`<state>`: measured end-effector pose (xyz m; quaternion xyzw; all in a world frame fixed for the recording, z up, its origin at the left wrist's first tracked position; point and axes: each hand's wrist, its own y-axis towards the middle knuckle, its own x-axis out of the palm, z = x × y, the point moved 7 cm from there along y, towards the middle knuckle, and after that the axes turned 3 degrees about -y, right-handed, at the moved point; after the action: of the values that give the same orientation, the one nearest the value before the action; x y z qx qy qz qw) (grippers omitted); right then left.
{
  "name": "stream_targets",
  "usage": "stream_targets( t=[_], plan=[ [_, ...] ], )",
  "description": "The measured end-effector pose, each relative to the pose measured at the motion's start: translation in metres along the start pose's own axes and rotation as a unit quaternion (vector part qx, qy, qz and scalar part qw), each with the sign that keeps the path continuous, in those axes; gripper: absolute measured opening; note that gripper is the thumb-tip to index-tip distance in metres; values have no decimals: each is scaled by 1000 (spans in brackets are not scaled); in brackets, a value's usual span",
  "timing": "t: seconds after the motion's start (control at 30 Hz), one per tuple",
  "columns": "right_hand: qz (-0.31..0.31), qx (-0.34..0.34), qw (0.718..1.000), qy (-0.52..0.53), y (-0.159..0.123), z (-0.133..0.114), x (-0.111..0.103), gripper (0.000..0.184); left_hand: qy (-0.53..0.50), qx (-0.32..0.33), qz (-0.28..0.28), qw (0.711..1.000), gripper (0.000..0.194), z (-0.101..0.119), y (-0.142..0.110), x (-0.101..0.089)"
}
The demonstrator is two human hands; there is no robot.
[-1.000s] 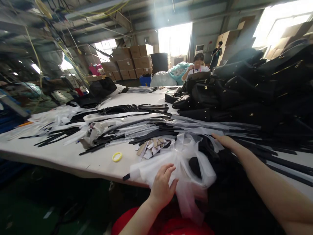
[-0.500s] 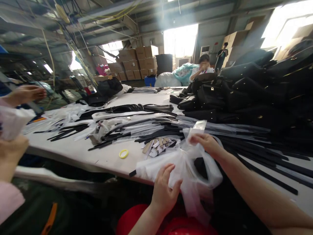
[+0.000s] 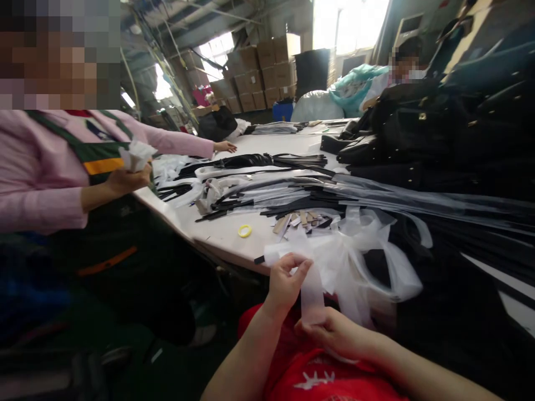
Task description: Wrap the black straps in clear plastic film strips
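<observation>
A translucent white strip hangs between my hands, over the near edge of the table. My left hand is closed, its thumb and fingertips pinching the strip's side higher up. Lower down, close to my red clothing, my right hand is closed around the bottom end of the strip. Beyond them lies a loose heap of translucent white strips, some looping to the right and drooping off the table edge. One black strip end pokes out left of the heap.
A yellow ring and small cardboard scraps lie on the white table. Black strips spread behind them. Black bags pile up at the right. A co-worker in a pink sleeve stands left, holding crumpled white material.
My right hand has come down from the heap towards my lap, bringing the strip. My left hand has closed from open onto it. The view has shifted left, showing more of the co-worker.
</observation>
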<state>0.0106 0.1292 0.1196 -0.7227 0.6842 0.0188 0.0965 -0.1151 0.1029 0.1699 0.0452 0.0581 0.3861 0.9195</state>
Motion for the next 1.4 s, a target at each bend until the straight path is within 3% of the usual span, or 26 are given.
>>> stream_targets(
  t=[0.07,0.13,0.2,0.33,0.43,0.67,0.83,1.1,1.27,1.4],
  plan=[
    [10,12,1000,21,1,11,5,40,-11,-7,2,1000,27,-10,-1,-4],
    [64,20,997,38,4,21,-5,53,-26,-19,1,999,29,-20,-5,-4],
    [102,29,993,46,8,31,-16,52,-41,-39,-11,998,34,-30,-9,-1],
    [74,57,994,59,16,46,-14,57,-83,-44,13,996,40,-33,-12,-3],
    [46,64,994,70,16,44,-4,54,-143,-72,49,986,41,-31,-13,-10],
    [102,59,993,-13,14,37,-18,53,-235,-136,59,961,39,-36,-19,-13],
    [72,73,994,-35,14,37,-13,51,-235,-131,66,961,34,-39,-22,-17],
    [40,74,989,-123,19,41,-3,48,-247,-125,124,953,34,-55,-25,-36],
    [71,78,991,-87,30,39,-4,48,-272,-149,64,949,46,-54,-29,-31],
    [74,90,986,-117,32,34,-4,38,-223,-160,48,960,35,-65,-33,-29]
  ],
)
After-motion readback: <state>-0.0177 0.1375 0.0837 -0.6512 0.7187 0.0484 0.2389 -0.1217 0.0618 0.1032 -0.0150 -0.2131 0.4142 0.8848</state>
